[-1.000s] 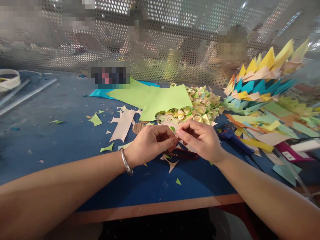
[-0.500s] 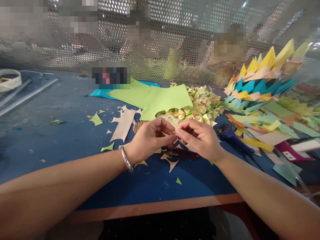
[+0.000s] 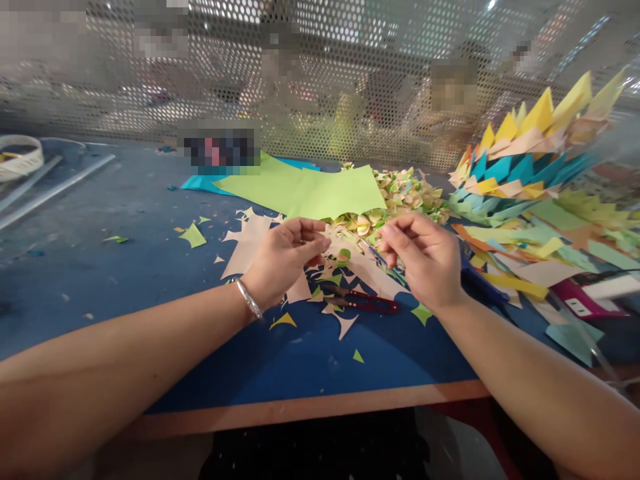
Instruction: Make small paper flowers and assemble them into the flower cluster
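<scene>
Pale pink paper scraps (image 3: 247, 243) lie below the left hand (image 3: 293, 257), which is apart from the right hand (image 3: 423, 257); whether their fingertips pinch anything, I cannot tell. Red-handled snips (image 3: 370, 302) lie between the hands and the tabletop's (image 3: 310, 360) front edge, before the lime green sheet (image 3: 320, 190).

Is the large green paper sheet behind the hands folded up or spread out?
Spread out. The green sheet shows one broad face, its right part over the heap of cut paper pieces. Whether a small edge is tucked under, I cannot tell.
</scene>
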A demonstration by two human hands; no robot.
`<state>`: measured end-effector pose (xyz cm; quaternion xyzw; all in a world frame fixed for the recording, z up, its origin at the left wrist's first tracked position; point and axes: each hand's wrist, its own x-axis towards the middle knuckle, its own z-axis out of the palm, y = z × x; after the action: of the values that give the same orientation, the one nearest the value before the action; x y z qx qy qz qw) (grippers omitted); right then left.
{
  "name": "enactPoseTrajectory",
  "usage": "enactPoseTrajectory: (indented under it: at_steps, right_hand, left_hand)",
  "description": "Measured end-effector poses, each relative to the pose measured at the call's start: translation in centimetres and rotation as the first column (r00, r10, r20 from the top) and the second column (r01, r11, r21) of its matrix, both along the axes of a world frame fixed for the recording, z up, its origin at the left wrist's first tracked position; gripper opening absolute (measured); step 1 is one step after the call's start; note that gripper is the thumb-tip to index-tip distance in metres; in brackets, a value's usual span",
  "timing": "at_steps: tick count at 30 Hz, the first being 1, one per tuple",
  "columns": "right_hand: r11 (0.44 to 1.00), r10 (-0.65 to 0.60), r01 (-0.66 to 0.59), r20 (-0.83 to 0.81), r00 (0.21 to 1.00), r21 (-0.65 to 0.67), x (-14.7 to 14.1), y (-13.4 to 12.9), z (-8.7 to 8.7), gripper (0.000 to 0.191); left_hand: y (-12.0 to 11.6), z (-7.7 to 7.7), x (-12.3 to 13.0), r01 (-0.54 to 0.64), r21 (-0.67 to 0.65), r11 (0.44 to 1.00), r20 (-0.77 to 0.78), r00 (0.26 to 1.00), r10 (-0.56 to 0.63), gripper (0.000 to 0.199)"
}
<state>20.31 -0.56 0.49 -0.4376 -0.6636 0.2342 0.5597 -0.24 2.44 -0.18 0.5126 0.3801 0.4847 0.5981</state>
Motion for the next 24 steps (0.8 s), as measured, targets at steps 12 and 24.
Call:
enactPoseTrajectory:
  at_steps: [12, 24]
  right_hand:
    - [0.964, -0.064, 0.203, 0.595, 0.801, -0.17, 2.3, 1.7, 0.3, 0.017]
    - [0.944, -0.068, 0.311, 0.852, 0.518, -0.113, 2.4, 1.8, -0.2, 0.008]
  left_hand:
    - [1.1, -0.5, -0.6, -0.083, 0.097, 0.992, -0.036, 0.996, 0.087, 0.009]
    - [0.1, -0.4, -0.5, -0.005, 0.136, 0.991, -0.074, 0.997, 0.015, 0.01]
